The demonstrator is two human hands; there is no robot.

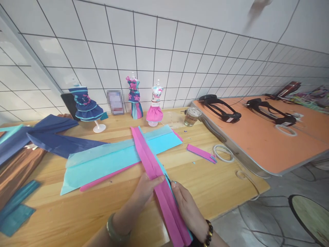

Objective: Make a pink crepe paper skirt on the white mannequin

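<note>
A long pink strip with a light blue edge (160,190), apparently crepe paper or fabric, runs from the table's middle toward me. My left hand (144,190) is closed on it, thumb on top and fingers underneath. At the strip's blue edge, my right hand (187,206) is closed, with a thin dark tip showing by its fingertips. The rest of that dark item is hidden. Under the strip's far end lies a wide light blue sheet (102,164), with a pink edge showing below it.
Three small dress forms wear a navy dress (88,108), a striped dress (135,99) and a pink skirt (154,115). A glass (192,116), a tape roll (223,153) and a folded pink piece (200,152) lie rightward. Black headsets (221,109) rest on the orange table (277,147). Navy material (64,139) lies left.
</note>
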